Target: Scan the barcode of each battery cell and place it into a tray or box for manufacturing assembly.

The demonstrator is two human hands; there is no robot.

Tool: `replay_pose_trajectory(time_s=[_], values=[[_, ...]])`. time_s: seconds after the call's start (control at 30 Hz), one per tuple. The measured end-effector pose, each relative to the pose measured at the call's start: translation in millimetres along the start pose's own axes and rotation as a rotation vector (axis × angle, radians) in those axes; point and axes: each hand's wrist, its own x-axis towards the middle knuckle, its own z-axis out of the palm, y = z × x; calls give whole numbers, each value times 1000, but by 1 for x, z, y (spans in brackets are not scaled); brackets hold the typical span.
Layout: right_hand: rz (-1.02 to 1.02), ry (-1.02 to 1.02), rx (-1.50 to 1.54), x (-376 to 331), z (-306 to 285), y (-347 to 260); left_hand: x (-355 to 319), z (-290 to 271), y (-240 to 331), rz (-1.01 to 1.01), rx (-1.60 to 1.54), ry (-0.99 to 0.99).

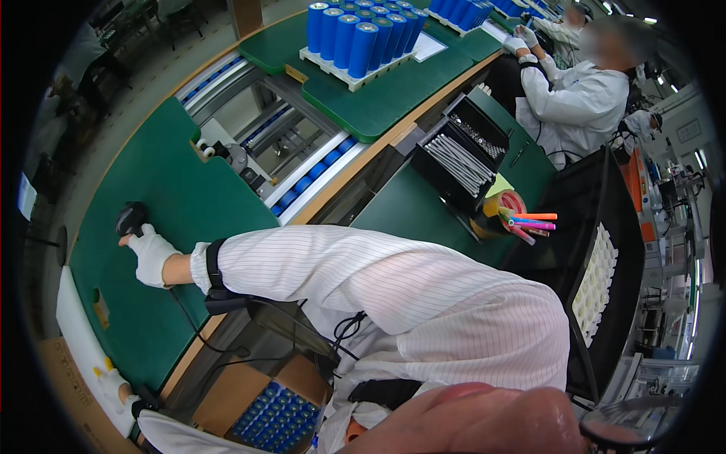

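My right hand (pixel 157 259), in a white glove with bare fingertips, reaches far across the green worktop. Its fingers are closed round a black handheld scanner (pixel 131 219), whose cable drops from below the hand over the wooden table edge. At the lower left, my left hand (pixel 113 384) wears a white glove with yellow at the fingertips. Two of its fingers show, stretched and apart, beside a long white panel (pixel 76 318) along the worktop's edge; the others are hidden. I cannot tell whether it touches the panel.
Blue cylindrical cells (pixel 363 45) stand in a white holder on the far worktop. A roller conveyor (pixel 310 181) crosses the gap. Black bins (pixel 461 155) hold metal rods and small parts, near a pen cup (pixel 491 223). A cardboard box (pixel 219 401) holds more cells. A co-worker (pixel 575 98) sits at right.
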Motion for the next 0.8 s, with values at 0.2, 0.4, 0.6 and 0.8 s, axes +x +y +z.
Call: replay_pose_trajectory(time_s=[0.2, 0.4, 0.6, 0.8], values=[[3, -3, -7, 0, -2, -3, 22, -2, -4, -148, 335, -218], [15, -15, -23, -2, -2, -3, 12, -3, -11, -149, 221, -143], [18, -25, -10, -4, -5, -6, 17, 5, -20, -131, 157, -105], [0, -11, 0, -5, -6, -8, 11, -5, -14, -81, -42, -87]])
